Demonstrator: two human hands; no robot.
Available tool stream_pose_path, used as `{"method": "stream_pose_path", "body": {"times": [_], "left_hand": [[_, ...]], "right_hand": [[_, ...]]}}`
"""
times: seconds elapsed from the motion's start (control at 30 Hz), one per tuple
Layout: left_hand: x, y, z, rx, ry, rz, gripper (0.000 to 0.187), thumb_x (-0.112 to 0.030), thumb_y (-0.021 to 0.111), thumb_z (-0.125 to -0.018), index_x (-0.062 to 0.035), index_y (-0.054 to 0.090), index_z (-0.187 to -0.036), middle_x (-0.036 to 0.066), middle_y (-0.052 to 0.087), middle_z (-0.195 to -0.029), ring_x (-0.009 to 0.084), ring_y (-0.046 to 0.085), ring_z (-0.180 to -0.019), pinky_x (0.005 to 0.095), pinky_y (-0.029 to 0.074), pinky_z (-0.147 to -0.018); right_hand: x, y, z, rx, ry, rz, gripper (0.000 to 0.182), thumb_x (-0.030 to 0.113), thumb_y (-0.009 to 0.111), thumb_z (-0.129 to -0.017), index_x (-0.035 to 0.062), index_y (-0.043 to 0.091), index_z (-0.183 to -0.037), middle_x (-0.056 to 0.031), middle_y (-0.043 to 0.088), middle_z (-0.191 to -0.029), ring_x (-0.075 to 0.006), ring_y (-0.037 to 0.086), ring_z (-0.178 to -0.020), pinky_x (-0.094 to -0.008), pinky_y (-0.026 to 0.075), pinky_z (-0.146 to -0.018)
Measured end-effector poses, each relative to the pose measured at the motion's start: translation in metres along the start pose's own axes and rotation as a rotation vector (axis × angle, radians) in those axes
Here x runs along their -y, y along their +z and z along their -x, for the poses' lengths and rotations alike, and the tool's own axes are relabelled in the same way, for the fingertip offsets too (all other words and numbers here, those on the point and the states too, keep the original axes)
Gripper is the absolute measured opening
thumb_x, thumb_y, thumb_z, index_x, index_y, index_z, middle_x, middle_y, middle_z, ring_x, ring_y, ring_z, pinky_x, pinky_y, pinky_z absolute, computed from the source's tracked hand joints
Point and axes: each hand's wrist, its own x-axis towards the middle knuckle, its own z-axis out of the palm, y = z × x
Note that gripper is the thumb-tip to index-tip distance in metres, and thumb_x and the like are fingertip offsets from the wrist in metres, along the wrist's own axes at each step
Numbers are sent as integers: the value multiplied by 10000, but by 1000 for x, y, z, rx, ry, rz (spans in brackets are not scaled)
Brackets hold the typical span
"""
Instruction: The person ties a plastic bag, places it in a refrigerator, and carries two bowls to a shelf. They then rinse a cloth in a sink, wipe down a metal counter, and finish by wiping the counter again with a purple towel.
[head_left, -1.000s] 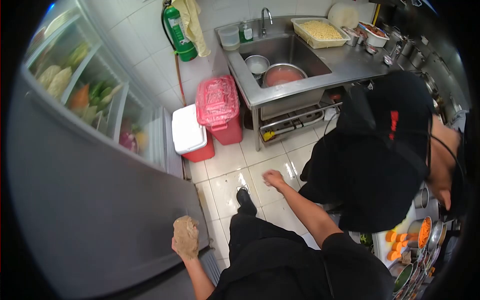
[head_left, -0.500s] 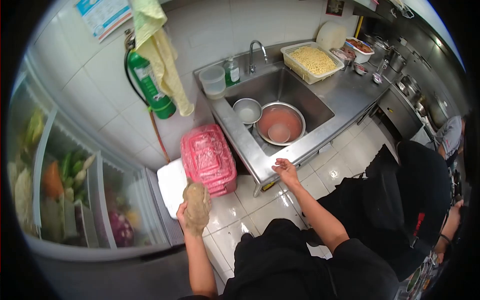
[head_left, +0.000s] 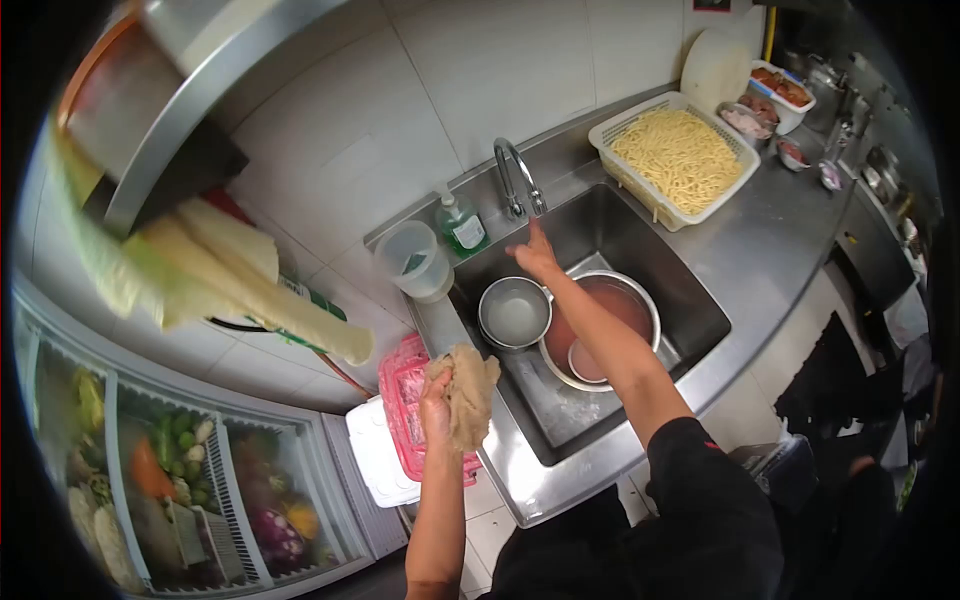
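My left hand (head_left: 435, 408) is closed around a crumpled beige-brown cloth (head_left: 470, 395), held up beside the front left corner of the sink (head_left: 560, 425). My right hand (head_left: 535, 252) stretches over the basin, fingers apart, its index fingertip right at the base of the chrome tap (head_left: 507, 170). Beneath that forearm sits a metal bowl (head_left: 655, 310) of reddish liquid with a smaller round bowl in it. A metal pan (head_left: 514, 312) of cloudy water stands to its left in the sink.
Behind the sink's left corner are a translucent tub (head_left: 412, 258) and a green soap bottle (head_left: 462, 225). A basket of noodles (head_left: 680, 155) stands right of the tap. Cloths (head_left: 230, 275) hang at left above an open vegetable fridge (head_left: 190, 490). A pink-lidded bin (head_left: 400, 400) is below.
I have moved closer to the sink. My right hand has gone from its front edge to the tap. My left hand still holds the cloth, now nearer the sink's corner.
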Motion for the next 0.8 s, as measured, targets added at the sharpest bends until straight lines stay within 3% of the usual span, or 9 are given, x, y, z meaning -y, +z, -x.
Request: {"method": "stream_pose_path", "body": {"times": [0.17, 0.27, 0.3, 0.37, 0.4, 0.47, 0.57, 0.7, 0.8], "left_hand": [[9, 47, -63, -84, 120, -200, 214, -93, 454, -859, -35, 471, -1064, 121, 577, -988, 231, 603, -853, 343, 509, -753], [19, 83, -95, -38, 147, -255, 204, -99, 453, -865, -44, 471, -1061, 105, 563, -1014, 215, 585, -898, 340, 493, -783], [24, 95, -107, -16, 176, -268, 197, -101, 454, -866, -45, 473, -1054, 101, 559, -1021, 211, 579, -911, 337, 487, -796], [32, 107, -133, -6, 136, -286, 209, -114, 461, -869, -46, 470, -1067, 94, 554, -1031, 205, 574, -917, 336, 480, -807], [36, 112, -146, 27, 91, -280, 223, -104, 470, -856, -45, 479, -1071, 89, 560, -1017, 203, 576, -908, 334, 479, -809], [45, 120, -168, 67, 44, -253, 238, -93, 479, -843, -44, 487, -1076, 84, 566, -1003, 202, 578, -899, 332, 478, -812], [53, 130, -192, 159, -32, -358, 280, -53, 499, -800, -43, 506, -1080, 78, 579, -964, 197, 585, -872, 334, 489, -791], [61, 131, -221, 191, -112, -378, 316, -18, 520, -756, -46, 523, -1071, 71, 586, -938, 198, 596, -840, 355, 515, -727], [76, 127, -238, 193, -147, -402, 301, -56, 563, -764, -44, 529, -1062, 74, 586, -942, 201, 600, -821, 352, 521, -715]], "right_hand": [[7, 9, -59, 326, 220, 21, 827, 219, 605, -749, 25, 120, -1390, -191, 178, -1432, -298, 188, -1325, -308, 189, -1072], [-37, 39, -63, 349, -228, 285, 793, 285, 574, -793, 42, 119, -1396, -165, 61, -1460, -267, 76, -1351, -324, 133, -1088], [-60, 43, -61, 419, -373, 429, 718, 401, 496, -836, 45, 198, -1383, -166, 258, -1411, -265, 221, -1317, -341, 163, -1078], [-80, 32, -60, 675, -52, -123, 675, 478, 477, -844, 38, 333, -1336, -144, 369, -1356, -266, 344, -1255, -345, 260, -1039], [-80, 20, -47, 667, -42, -116, 675, 478, 477, -844, 38, 333, -1336, -144, 369, -1356, -266, 344, -1255, -345, 260, -1039], [-59, -20, -7, 686, 653, -1335, 623, 511, 456, -851, 42, 453, -1261, -114, 501, -1241, -248, 494, -1118, -345, 384, -946], [-46, -77, 30, 596, 710, -1391, 523, 448, 470, -865, 59, 505, -1212, -82, 579, -1128, -216, 577, -976, -330, 455, -849], [-102, -91, 30, 623, 606, -1279, 457, 376, 511, -859, 41, 530, -1169, -89, 581, -1115, -203, 573, -979, -311, 451, -847], [-102, -116, 28, 626, 747, -1213, 398, 254, 570, -831, 33, 530, -1159, -97, 581, -1110, -230, 569, -996, -338, 451, -863]]}}
